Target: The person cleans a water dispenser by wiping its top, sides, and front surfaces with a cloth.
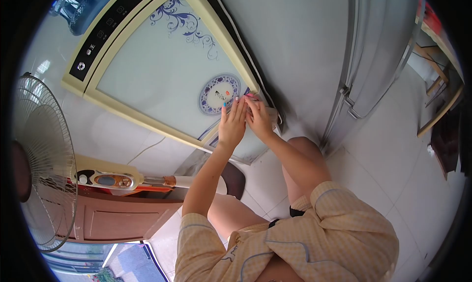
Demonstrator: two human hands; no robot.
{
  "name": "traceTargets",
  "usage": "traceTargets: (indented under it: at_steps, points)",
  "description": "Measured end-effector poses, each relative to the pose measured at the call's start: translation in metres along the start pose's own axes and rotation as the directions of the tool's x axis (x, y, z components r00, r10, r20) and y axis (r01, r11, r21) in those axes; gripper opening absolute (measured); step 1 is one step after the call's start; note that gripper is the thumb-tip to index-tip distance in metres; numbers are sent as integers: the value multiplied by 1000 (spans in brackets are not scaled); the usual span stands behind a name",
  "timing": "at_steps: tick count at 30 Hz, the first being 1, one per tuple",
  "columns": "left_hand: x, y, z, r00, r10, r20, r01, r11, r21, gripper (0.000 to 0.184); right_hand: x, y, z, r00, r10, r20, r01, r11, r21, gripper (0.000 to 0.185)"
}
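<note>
My left hand lies with its fingers stretched out against the lower part of a glass-fronted water dispenser door. Blue and pale nails show at its fingertips. Close beside it is my right hand, its fingers bent at the door's lower edge. A small pinkish-red thing shows at the right fingertips; I cannot make out what it is. Just above the left fingertips, a round blue-patterned emblem decorates the glass. The dispenser's black control panel is at the upper left.
A blue water bottle sits on top of the dispenser. A standing fan is at the left, near a brown wooden cabinet and a long-handled appliance. A grey refrigerator stands right of the dispenser. Wooden furniture legs are at far right.
</note>
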State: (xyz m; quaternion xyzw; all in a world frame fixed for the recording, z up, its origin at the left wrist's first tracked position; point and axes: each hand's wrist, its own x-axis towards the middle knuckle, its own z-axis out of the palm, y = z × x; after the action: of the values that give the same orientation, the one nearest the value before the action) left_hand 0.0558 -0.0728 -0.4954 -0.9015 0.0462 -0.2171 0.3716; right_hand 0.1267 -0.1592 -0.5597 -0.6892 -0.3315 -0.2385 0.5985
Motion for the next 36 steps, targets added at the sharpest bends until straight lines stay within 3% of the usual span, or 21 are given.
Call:
traceTargets:
  at_steps: [2,4,5,6,9,11,12,14,15,16,17,18,23,27,29,31,33,34,36]
  points:
    - [-2,-2,-4,999,-23,-25,21,996,-92,60,-2,-2,4,999,3,-48,-4,1000,-9,61]
    - [-7,-14,-19,998,-65,16,67,921,-383,56,0,-1,6,995,14,-95,-24,994,-109,67]
    - [-14,-20,-23,998,-66,16,67,921,-383,56,-1,3,8,995,13,-95,-23,994,-109,67]
    - [-25,-28,-26,983,-164,-83,126,928,-350,56,1,4,9,992,7,-124,-22,993,-120,66]
    - [-63,-50,-34,873,-398,-282,357,915,-186,53,5,7,9,990,3,-141,-24,988,-150,64]
    - [-83,-69,-23,772,-443,-455,447,888,-107,62,6,14,15,977,-38,-209,15,994,-111,62]
    - [-86,-77,-20,772,-445,-453,449,887,-106,62,13,7,11,959,-77,-273,48,993,-112,51]
    - [-85,-90,-12,591,-643,-486,533,764,-363,78,24,9,7,945,-102,-312,79,993,-87,44]
    - [-85,-90,-7,592,-646,-481,539,762,-360,78,28,10,7,928,-124,-352,109,992,-62,36]
    - [-84,-89,-1,572,-726,-381,481,673,-562,82,30,8,10,916,37,-399,-3,996,86,27]
    - [-85,-87,5,560,-785,-267,409,541,-735,88,30,7,10,920,38,-391,-4,996,88,27]
    - [-87,-86,8,535,-829,-163,435,436,-788,87,30,7,8,933,3,-360,9,999,33,27]
    - [-90,-82,21,508,-841,-185,317,382,-868,83,28,12,5,918,-172,-357,131,982,-136,21]
    - [-93,-80,26,493,-853,-172,291,347,-891,83,26,5,6,930,-119,-348,93,991,-93,23]
    - [-93,-80,27,489,-854,-177,258,336,-906,82,23,2,5,953,-178,-245,146,979,-146,25]
    - [-91,-81,29,482,-855,-190,212,324,-922,82,16,-6,10,945,-288,-154,286,958,-39,26]
    - [-91,-81,28,477,-859,-187,223,324,-919,82,21,-2,4,927,-367,-74,363,929,-67,29]
    - [-91,-81,27,480,-859,-180,227,320,-920,82,24,1,-3,928,-366,-72,361,930,-71,29]
    - [-91,-80,25,484,-858,-172,226,312,-923,82,35,12,-24,986,-165,4,165,986,14,31]
